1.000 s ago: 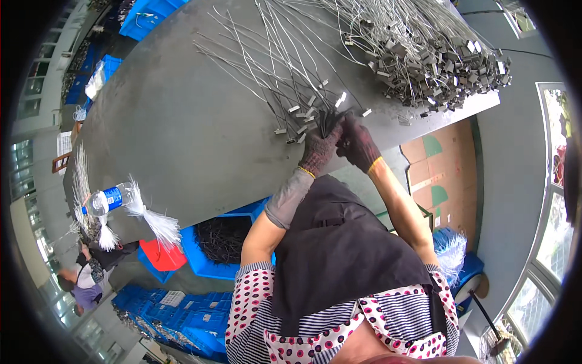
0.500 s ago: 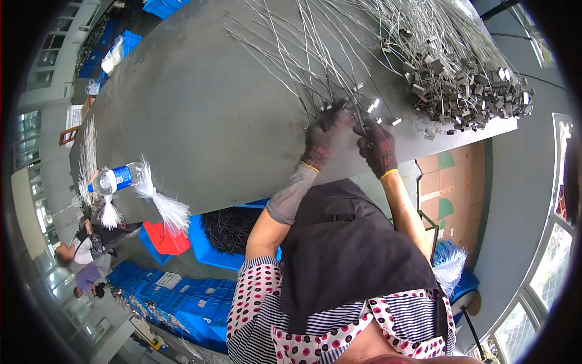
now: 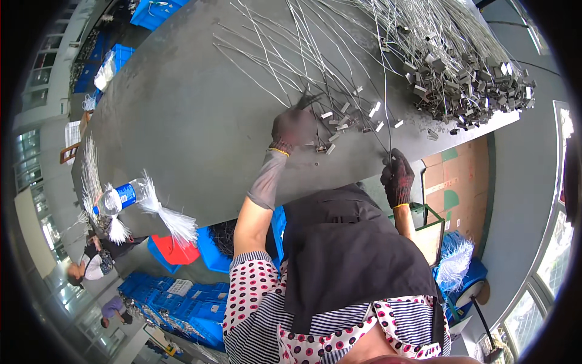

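My left hand (image 3: 293,128), in a dark knitted glove and somewhat blurred, is closed around a bunch of short black strands (image 3: 308,101) over the grey table (image 3: 200,127). Near the table's front edge, my right hand (image 3: 398,177), gloved alike, pinches the lower end of a thin wire (image 3: 385,91) that runs up toward the large pile. Between the hands lie several loose wires (image 3: 315,45) with small metal clip-like pieces (image 3: 342,126) at their near ends; dark sections show on some wires.
A dense pile of wires with metal end pieces (image 3: 467,85) covers the table's far right. At the left lie a plastic bottle (image 3: 124,195) and tied white strand bundles (image 3: 173,221). Blue bins (image 3: 215,252) and a red one (image 3: 173,250) stand below the front edge. Two people are in the background.
My hands have moved apart: the left went left with the black strands, and the right came down toward the table's front edge, drawing a wire. More metal end pieces now show between them.
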The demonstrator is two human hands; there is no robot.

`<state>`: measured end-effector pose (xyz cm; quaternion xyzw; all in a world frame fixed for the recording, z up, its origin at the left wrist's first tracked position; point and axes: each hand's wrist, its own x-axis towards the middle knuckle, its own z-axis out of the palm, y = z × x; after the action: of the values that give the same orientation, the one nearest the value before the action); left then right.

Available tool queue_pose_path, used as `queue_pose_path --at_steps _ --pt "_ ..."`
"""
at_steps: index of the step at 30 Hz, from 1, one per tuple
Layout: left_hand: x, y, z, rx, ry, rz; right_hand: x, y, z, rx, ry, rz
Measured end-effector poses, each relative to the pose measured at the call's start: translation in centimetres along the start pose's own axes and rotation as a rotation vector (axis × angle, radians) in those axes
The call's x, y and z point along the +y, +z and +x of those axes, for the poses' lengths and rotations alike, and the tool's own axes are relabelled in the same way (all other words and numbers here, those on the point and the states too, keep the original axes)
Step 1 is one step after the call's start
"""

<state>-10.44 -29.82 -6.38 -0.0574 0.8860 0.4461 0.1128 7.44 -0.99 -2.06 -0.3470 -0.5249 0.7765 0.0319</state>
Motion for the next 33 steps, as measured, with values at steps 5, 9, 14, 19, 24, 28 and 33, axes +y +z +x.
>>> queue_pose_path --at_steps 5,9,14,19,24,28,33 --pt "0.6 1.2 0.8 -0.021 -0.082 -0.329 0.1 0.4 0.1 0.007 -0.001 -0.016" --pt "2.3 1.1 0.7 -0.017 -0.052 0.030 0.1 0.4 0.1 0.012 -0.025 -0.009" --pt "0.7 1.3 1.5 0.070 -0.070 -0.157 0.3 -0.1 -0.1 0.032 -0.026 -0.055" --pt "4.1 1.4 2.9 0.046 0.024 -0.365 0.7 -0.4 -0.1 0.033 -0.033 0.007" --pt "2.7 1.8 3.7 -0.021 0.090 0.192 0.4 -0.3 -0.1 0.043 -0.041 -0.017" --pt "3.1 1.4 3.4 -0.030 0.047 0.304 0.7 -0.6 -0.3 0.074 -0.066 -0.043" --pt "5.1 2.0 3.2 -0.076 0.046 -0.104 0.7 -0.7 -0.4 0.080 -0.080 -0.059"
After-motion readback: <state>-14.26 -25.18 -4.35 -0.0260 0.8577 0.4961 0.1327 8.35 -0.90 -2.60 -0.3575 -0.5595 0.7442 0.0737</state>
